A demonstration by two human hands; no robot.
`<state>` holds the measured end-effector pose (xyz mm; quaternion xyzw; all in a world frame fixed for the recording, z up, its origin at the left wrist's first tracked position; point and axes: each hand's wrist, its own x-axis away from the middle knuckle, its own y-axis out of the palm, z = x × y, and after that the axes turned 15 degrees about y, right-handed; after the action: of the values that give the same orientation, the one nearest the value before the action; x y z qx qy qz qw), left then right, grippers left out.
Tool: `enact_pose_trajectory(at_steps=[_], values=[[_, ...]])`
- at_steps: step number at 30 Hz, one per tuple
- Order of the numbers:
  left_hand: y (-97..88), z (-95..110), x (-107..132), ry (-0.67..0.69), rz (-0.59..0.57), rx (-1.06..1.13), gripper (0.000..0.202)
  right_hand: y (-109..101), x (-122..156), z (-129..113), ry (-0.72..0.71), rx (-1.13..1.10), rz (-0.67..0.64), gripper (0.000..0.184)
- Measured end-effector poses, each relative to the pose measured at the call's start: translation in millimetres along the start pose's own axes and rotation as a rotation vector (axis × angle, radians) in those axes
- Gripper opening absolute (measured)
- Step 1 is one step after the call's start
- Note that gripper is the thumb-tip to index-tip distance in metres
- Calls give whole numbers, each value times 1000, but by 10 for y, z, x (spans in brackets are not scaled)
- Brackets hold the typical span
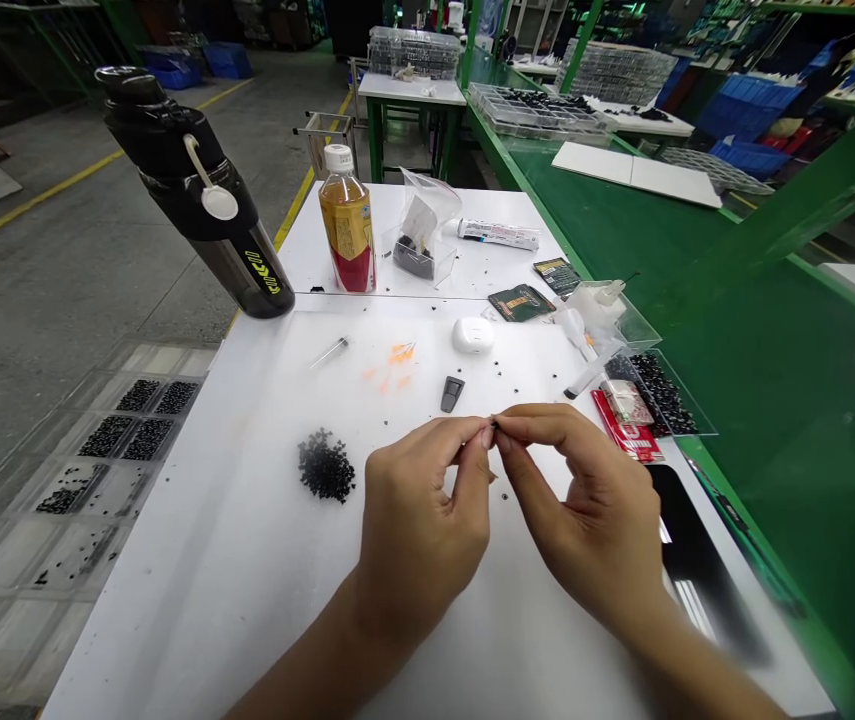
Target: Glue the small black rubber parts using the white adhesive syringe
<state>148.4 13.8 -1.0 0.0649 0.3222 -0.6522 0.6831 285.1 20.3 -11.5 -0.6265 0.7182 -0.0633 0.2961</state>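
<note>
A tiny black part [494, 427] is pinched by the closed fingertips of the left hand [419, 520] and the right hand [584, 520] above the white table [247, 560].

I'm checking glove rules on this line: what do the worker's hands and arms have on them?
Nothing: the left hand and right hand are bare, without gloves or rings. The left forearm and right forearm show no sleeve, watch or wristband. Nails look short, unpainted.
</note>
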Motion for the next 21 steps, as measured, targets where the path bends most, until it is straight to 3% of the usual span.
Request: enact_pose_trajectory(at_steps=[5, 13, 21], values=[[-26, -9, -16, -60, -11, 48, 18, 10, -14, -5, -13, 1, -10, 17], [-18, -48, -41, -310, -98, 337, 24, -163, -134, 50, -25, 90, -93, 13], [-69, -12, -65, -301, -190, 292, 27, -211, -202, 105, 29, -44, -140, 7]])
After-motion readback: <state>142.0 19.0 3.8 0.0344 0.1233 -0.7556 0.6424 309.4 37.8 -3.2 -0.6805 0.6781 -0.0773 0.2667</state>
